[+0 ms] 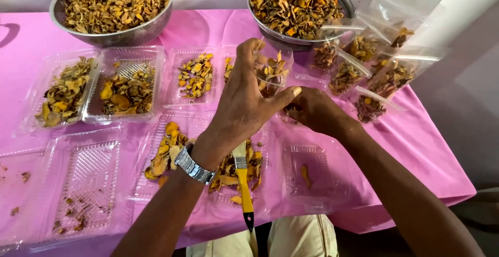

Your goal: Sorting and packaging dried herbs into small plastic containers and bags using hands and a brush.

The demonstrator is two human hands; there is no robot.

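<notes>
Clear plastic trays (126, 83) of dried yellow-brown chips lie in rows across the pink tabletop (426, 148), and filled clear pouches (364, 70) cluster near its right edge. The left hand (244, 101) has its grip closed on a small clear pouch (270, 75) at the middle. The right hand (312, 109) touches that pouch's lower edge, its grip seemingly pinched, though partly hidden.

Shiny metal bowls (112, 33), glossy clear plastic trays (88, 176), smooth pink cloth (431, 148), metal wristwatch (193, 167)
</notes>
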